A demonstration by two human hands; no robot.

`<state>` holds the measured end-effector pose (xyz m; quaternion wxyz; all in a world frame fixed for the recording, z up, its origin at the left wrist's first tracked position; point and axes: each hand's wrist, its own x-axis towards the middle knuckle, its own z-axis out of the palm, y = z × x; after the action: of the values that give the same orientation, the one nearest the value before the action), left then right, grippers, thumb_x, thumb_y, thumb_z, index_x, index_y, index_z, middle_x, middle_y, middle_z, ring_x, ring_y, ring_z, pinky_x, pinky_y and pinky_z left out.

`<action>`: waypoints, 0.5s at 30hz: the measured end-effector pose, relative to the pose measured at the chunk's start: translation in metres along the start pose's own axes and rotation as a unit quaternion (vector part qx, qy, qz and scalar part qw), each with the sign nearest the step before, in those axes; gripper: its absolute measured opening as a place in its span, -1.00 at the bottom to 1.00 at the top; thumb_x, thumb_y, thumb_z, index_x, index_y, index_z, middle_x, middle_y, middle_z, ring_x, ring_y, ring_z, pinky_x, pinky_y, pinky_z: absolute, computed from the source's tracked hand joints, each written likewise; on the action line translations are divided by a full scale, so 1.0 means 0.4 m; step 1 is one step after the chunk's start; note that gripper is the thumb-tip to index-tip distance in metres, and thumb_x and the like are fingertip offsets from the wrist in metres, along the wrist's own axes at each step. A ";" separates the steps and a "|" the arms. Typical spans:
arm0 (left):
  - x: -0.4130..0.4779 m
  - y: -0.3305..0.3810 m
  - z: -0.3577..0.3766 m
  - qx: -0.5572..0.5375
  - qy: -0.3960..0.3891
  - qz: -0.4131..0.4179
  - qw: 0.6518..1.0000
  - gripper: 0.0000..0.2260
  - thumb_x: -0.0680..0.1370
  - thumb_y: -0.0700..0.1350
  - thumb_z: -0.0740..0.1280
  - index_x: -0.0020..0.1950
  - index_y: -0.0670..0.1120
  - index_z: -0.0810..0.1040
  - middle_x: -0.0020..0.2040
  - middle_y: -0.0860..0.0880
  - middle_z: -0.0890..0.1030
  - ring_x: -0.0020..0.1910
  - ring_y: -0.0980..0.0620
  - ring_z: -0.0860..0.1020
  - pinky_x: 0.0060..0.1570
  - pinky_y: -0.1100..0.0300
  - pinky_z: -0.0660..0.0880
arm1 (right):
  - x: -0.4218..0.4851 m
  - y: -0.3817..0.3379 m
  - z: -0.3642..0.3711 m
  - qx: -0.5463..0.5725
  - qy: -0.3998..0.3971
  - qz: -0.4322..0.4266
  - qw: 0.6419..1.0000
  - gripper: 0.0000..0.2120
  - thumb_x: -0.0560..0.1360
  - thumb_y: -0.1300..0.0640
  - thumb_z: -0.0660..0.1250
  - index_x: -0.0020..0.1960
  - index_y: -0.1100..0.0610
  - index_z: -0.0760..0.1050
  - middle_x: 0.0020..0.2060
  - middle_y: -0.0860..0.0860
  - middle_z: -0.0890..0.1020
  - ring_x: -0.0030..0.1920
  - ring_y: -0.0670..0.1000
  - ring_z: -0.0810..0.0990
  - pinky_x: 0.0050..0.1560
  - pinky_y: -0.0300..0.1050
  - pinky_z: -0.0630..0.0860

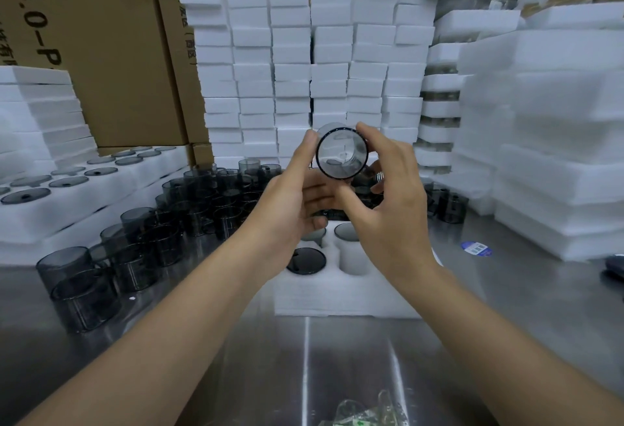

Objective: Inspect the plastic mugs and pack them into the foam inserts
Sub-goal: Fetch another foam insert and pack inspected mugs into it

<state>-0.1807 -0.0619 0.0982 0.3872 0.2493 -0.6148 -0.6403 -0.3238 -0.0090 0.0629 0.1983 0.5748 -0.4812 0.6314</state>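
Up above the foam insert (337, 294), between the two hands, the mug (341, 155) is hanging in the air. Its open mouth is facing the person, who is looking right down inside it.

The mug is looking thin, see-through and a bit smoky grey. It is probably very light and hard, not squashy. Its sides are looking smooth and shiny, so it may be slippery. A hard squeeze or a drop could crack or scratch it, I am guessing. The best place to hold it seems to be the round side wall near the dark rim, with fingers on both sides. I cannot tell where its handle is.

The left hand (293, 199) is holding the mug from the left and from under. Its fingers (309, 145) are curling round the wall, and one fingertip is touching the rim. The right hand (388, 202) is holding the other side, fingers bending loosely and spreading a little, thumb reaching under. Both seem to be gripping gently.

Down on the steel table (337, 375), the foam insert is holding a packed mug (305, 261) in one round hole. Loose mugs (162, 223) are crowding together at the left.
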 end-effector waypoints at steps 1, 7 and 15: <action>0.000 0.000 0.002 -0.013 -0.006 -0.011 1.000 -0.24 0.49 0.51 0.27 0.20 -0.13 0.77 -0.03 -0.02 0.74 -0.16 0.10 0.68 -0.07 0.13 0.46 | 0.001 -0.003 -0.002 0.002 0.000 0.004 1.000 -0.39 0.50 0.03 0.42 0.55 -0.05 0.43 0.23 -0.13 0.51 0.17 -0.12 0.53 0.10 -0.14 0.54; -0.003 0.002 -0.006 -0.050 -0.032 -0.043 0.997 -0.35 0.59 0.47 0.22 -0.06 -0.07 0.78 -0.08 -0.02 0.72 -0.22 0.07 0.65 -0.16 0.13 0.43 | -0.003 -0.015 0.002 -0.002 0.001 -0.006 1.000 -0.41 0.54 0.06 0.53 0.53 0.00 0.48 0.23 -0.09 0.50 0.16 -0.10 0.54 0.12 -0.18 0.54; 0.006 -0.009 -0.005 -0.077 0.006 -0.042 0.996 -0.37 0.53 0.44 0.38 0.20 -0.09 0.79 0.00 0.01 0.75 -0.22 0.12 0.61 -0.20 0.20 0.45 | -0.007 -0.009 0.002 -0.044 -0.001 -0.027 0.999 -0.33 0.47 -0.02 0.57 0.52 -0.07 0.41 0.19 -0.12 0.56 0.19 -0.09 0.47 0.31 -0.10 0.41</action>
<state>-0.1812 -0.0654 0.0949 0.3815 0.2484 -0.5500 -0.7002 -0.3199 -0.0072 0.0616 0.2400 0.5793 -0.4931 0.6031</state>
